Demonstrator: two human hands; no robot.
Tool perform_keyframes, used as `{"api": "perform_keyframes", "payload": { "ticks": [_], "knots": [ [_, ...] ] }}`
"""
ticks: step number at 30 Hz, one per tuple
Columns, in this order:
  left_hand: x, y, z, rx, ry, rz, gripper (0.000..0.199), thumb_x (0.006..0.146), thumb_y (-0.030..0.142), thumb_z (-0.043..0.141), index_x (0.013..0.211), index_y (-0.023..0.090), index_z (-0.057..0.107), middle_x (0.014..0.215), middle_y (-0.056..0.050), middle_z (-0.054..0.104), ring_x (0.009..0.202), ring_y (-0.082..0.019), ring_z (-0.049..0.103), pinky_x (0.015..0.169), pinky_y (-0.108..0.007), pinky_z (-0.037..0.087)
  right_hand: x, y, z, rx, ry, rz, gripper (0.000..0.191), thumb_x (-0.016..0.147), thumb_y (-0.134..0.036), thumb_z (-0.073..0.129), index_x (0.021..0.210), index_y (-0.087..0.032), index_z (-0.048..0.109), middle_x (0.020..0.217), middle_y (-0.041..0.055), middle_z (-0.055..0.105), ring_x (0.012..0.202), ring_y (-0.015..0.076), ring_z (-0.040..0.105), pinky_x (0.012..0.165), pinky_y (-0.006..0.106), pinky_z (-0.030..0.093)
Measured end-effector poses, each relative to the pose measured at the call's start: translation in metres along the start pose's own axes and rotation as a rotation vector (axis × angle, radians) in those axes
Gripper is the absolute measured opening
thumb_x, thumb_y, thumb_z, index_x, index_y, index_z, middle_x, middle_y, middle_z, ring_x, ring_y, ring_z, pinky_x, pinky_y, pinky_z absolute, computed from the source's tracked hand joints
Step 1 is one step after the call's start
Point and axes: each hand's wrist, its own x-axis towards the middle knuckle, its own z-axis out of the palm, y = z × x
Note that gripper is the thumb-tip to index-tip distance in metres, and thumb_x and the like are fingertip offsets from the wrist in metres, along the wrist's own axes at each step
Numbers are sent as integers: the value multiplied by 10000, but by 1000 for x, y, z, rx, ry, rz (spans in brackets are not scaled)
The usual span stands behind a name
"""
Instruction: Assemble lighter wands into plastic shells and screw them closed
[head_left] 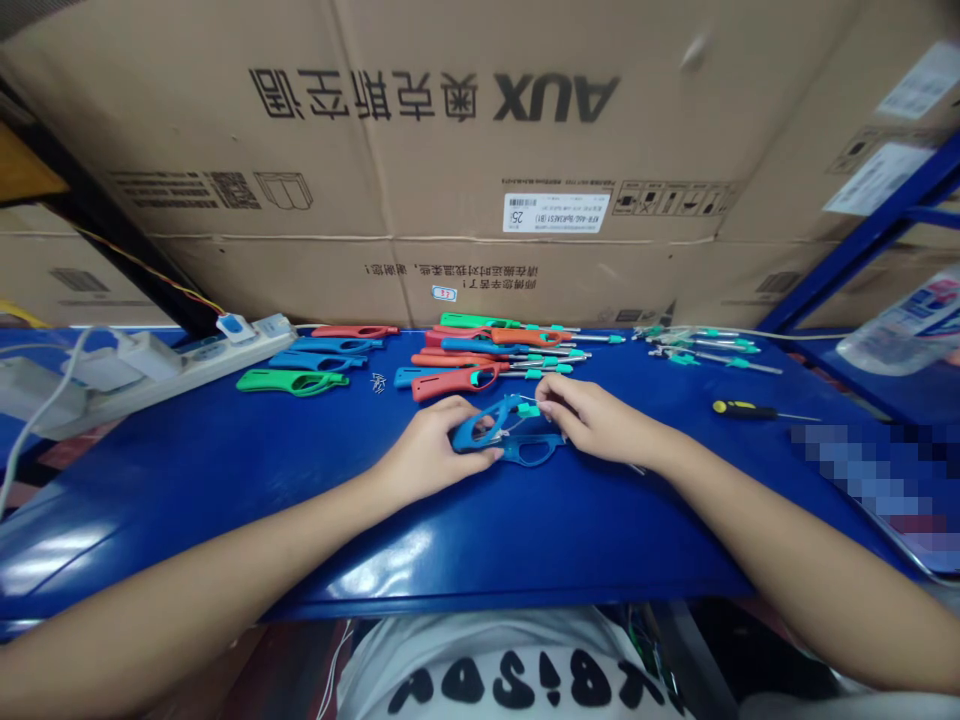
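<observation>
My left hand (439,440) is closed around a blue lighter casing (474,430), a long-nosed utility lighter handle with a trigger loop. A second blue casing half (534,452) is just below it, against my left fingertips; whether it is gripped or lies on the table I cannot tell. Fingers of my right hand (589,415) pinch a thin wire by the small teal-green part (528,410) at the casing's front end. A metal rod tip (637,469) shows beneath my right wrist; the rest of it is hidden.
Behind my hands lie several lighters with metal rods (457,380). Casings (292,382), small screws (379,383) and a power strip (206,352) are left. Rod assemblies (712,345), a screwdriver (750,410), a plastic bottle (904,325) and a phone-like device (885,490) are right. Cardboard (420,190) stands behind.
</observation>
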Motion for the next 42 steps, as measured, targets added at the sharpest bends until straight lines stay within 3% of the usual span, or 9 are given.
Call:
{"api": "perform_keyframes", "payload": {
  "ticks": [7, 16, 19, 23, 28, 32, 36, 39, 42],
  "knots": [
    [1, -2, 3, 24, -17, 27, 189, 876, 353, 680, 840, 168, 689, 875, -37, 687, 774, -176, 644, 728, -285, 487, 1, 2, 2, 3, -10, -13, 212, 1016, -321, 425, 995, -184, 587, 936, 58, 651, 792, 168, 572, 746, 303, 451],
    [2, -4, 0, 22, -90, 32, 205, 825, 344, 744, 905, 160, 703, 943, -55, 676, 831, -196, 658, 766, -299, 499, 3, 10, 2, -78, -88, -60, 234, 982, -324, 505, 898, -165, 655, 908, 64, 620, 757, 158, 551, 714, 299, 445],
    [2, -3, -1, 37, -102, 21, 206, 834, 364, 732, 873, 165, 694, 892, -42, 670, 794, -189, 642, 744, -289, 478, 3, 7, 0, -27, -22, -53, 232, 974, -312, 500, 832, -174, 620, 878, 56, 614, 773, 164, 561, 735, 308, 454],
    [3, -2, -2, 39, -93, 10, 219, 849, 384, 701, 809, 171, 670, 842, -26, 646, 751, -177, 612, 714, -280, 449, 4, 7, -2, 109, 35, 96, 250, 964, -370, 496, 830, -185, 598, 764, 19, 599, 662, 151, 544, 655, 294, 438],
    [10, -7, -12, 73, -66, 8, 247, 859, 387, 660, 758, 163, 632, 762, -9, 602, 705, -161, 568, 665, -262, 415, 8, 20, -10, 150, 85, 69, 298, 907, -436, 548, 770, -182, 620, 743, 26, 609, 695, 164, 535, 668, 303, 418],
    [19, -16, -32, 208, 84, -126, 251, 816, 406, 683, 772, 159, 672, 703, -5, 608, 655, -161, 528, 621, -263, 373, 7, 32, -28, 167, 262, 171, 314, 873, -469, 575, 733, -189, 605, 700, 24, 584, 617, 151, 487, 613, 300, 388],
    [22, -7, -37, -67, 98, -287, 306, 822, 450, 685, 927, 165, 726, 810, -28, 713, 688, -170, 594, 670, -277, 431, 5, 33, -33, 210, 274, 189, 289, 903, -456, 545, 775, -198, 578, 678, 7, 543, 572, 137, 443, 585, 290, 380],
    [17, 10, -26, -307, 11, -276, 270, 833, 422, 687, 915, 165, 700, 928, -58, 755, 677, -155, 620, 641, -268, 463, 7, 26, -18, 197, 229, 75, 250, 932, -415, 508, 821, -198, 564, 756, 23, 584, 672, 161, 522, 658, 302, 428],
    [12, 20, -14, -376, 0, -237, 228, 856, 392, 674, 894, 168, 693, 975, -69, 756, 736, -160, 652, 690, -279, 508, 8, 20, -1, 108, 204, 32, 199, 959, -350, 475, 876, -196, 569, 807, 35, 631, 735, 175, 571, 700, 305, 447]
  ]
}}
